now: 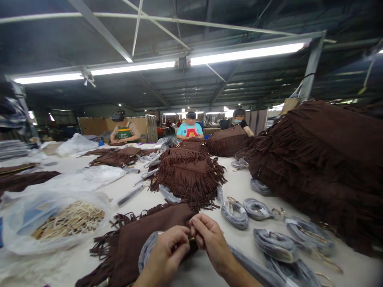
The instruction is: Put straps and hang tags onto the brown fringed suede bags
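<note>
My left hand (167,249) and my right hand (209,239) pinch a small metal fitting (191,240) at the top edge of a brown suede fringed bag (146,243). The fitting is mostly hidden by my fingers. Under my left hand lies a coiled strap wrapped in grey plastic (148,251), and it seems joined to the fitting, though I cannot tell for sure. The bag lies flat on the white work table (209,255), with its long fringe spread towards the lower left.
Several wrapped strap coils (275,245) with gold hardware lie to the right. A large heap of fringed bags (314,167) rises at the right, and more fringed bags (188,175) lie ahead. A clear plastic bag (54,223) sits at the left. Several co-workers (190,127) stand beyond the table.
</note>
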`<state>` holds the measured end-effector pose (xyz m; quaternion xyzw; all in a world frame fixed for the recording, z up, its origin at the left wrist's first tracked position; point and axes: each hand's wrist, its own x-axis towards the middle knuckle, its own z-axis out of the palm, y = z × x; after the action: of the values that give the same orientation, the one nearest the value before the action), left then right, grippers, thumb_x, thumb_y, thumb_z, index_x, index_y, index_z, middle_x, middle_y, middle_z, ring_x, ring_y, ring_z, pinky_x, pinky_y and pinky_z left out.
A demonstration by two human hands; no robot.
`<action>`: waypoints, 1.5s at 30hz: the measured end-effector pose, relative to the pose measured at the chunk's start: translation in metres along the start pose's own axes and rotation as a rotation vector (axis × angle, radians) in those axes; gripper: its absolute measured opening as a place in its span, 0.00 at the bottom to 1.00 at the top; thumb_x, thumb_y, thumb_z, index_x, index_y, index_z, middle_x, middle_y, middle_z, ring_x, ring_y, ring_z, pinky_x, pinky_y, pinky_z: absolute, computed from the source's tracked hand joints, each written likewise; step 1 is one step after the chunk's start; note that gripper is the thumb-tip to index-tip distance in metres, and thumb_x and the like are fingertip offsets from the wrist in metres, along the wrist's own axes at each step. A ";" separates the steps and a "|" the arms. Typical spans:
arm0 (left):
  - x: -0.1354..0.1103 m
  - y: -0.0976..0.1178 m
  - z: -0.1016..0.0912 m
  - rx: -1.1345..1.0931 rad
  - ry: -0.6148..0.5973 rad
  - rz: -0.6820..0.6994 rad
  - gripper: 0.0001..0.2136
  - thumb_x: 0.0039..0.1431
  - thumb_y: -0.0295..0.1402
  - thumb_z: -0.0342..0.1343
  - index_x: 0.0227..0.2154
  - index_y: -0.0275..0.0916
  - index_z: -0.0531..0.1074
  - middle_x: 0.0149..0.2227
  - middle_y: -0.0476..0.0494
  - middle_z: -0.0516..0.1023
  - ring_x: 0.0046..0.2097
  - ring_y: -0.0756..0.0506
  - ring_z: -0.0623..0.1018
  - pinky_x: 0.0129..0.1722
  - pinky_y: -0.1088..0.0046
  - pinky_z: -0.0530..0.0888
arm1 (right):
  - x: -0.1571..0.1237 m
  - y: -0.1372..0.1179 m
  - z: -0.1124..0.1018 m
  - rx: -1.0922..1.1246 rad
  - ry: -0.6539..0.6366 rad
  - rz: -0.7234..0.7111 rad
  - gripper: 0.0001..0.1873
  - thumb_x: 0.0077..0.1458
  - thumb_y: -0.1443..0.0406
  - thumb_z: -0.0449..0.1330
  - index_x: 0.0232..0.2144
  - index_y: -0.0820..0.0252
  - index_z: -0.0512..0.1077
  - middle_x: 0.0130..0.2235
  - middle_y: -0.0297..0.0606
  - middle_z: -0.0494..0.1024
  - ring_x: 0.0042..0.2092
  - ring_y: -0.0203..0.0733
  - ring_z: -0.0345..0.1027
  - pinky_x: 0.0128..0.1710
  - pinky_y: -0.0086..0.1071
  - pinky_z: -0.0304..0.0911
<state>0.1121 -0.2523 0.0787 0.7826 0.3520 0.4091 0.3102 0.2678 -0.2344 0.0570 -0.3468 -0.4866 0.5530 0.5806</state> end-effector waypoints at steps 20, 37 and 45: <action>0.002 -0.028 0.012 -0.251 -0.012 -0.285 0.13 0.55 0.41 0.54 0.21 0.40 0.62 0.22 0.54 0.63 0.27 0.51 0.63 0.27 0.78 0.62 | 0.003 0.019 -0.005 0.018 -0.067 0.082 0.21 0.46 0.50 0.69 0.32 0.63 0.78 0.21 0.32 0.73 0.18 0.26 0.55 0.14 0.20 0.45; -0.009 -0.028 0.007 -0.124 0.140 -0.313 0.11 0.57 0.37 0.49 0.26 0.38 0.71 0.23 0.53 0.67 0.24 0.51 0.64 0.24 0.79 0.62 | -0.002 0.019 -0.007 -0.065 -0.134 0.116 0.22 0.41 0.50 0.71 0.27 0.62 0.75 0.23 0.35 0.79 0.25 0.36 0.71 0.27 0.28 0.68; -0.009 -0.026 0.010 -0.072 0.148 -0.315 0.11 0.58 0.38 0.48 0.24 0.39 0.67 0.21 0.53 0.67 0.23 0.51 0.66 0.23 0.79 0.63 | -0.004 0.021 -0.003 -0.153 -0.118 0.063 0.24 0.43 0.47 0.69 0.26 0.63 0.75 0.22 0.34 0.78 0.24 0.34 0.69 0.27 0.26 0.66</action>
<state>0.1094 -0.2468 0.0503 0.6740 0.4771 0.4242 0.3718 0.2650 -0.2346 0.0353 -0.3724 -0.5495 0.5515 0.5051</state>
